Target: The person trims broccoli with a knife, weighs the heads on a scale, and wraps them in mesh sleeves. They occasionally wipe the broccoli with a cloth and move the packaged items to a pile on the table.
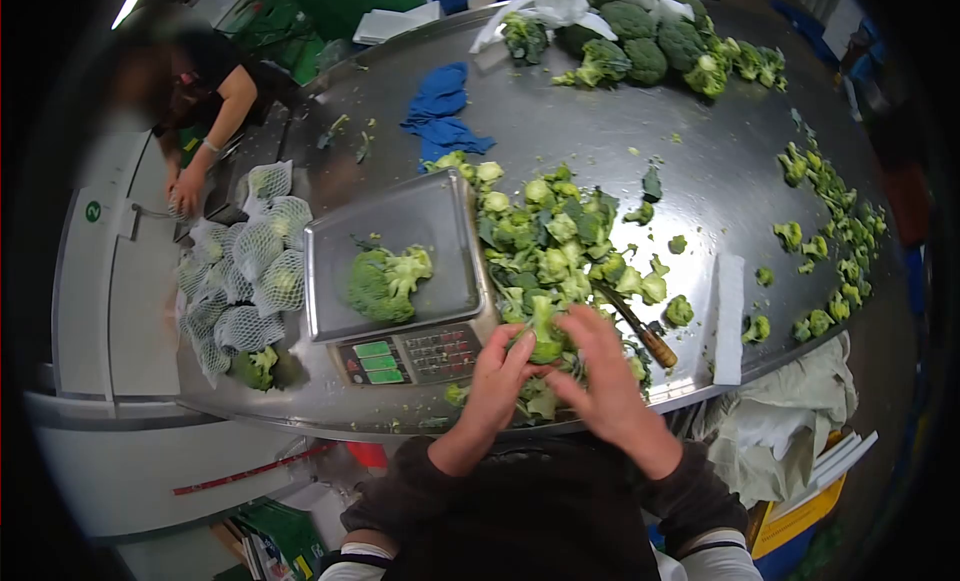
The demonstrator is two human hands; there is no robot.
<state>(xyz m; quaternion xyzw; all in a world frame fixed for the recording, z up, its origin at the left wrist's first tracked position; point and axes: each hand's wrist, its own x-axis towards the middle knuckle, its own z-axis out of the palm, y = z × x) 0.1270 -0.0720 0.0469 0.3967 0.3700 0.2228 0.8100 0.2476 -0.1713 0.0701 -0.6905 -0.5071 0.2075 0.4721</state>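
A person is working with two bare hands at a steel table (560, 121), the left hand (493, 386) pinching a broccoli piece (546, 331) between thumb and fingers, stalk up, at the near edge. The right hand (607, 386) is spreading its slightly blurred fingers just beside the piece; whether it is touching it, one cannot tell. Beyond the hands, a pile of cut florets (560, 231) is spilling across the metal, and a knife (650, 339) with a wooden handle is lying just to the right. To the left, a scale (466, 216) is bearing one broccoli head (383, 281) on its pan, green displays glowing. Farther left, netted bundles (262, 251) are sitting in a heap, a co-worker's hand (187, 191) reaching down near them. A blue cloth (440, 111) is lying crumpled behind the scale, while whole heads (650, 46) are crowding the far end. A white strip (729, 316) is resting near the right edge, with small florets (845, 231) scattering beyond it.
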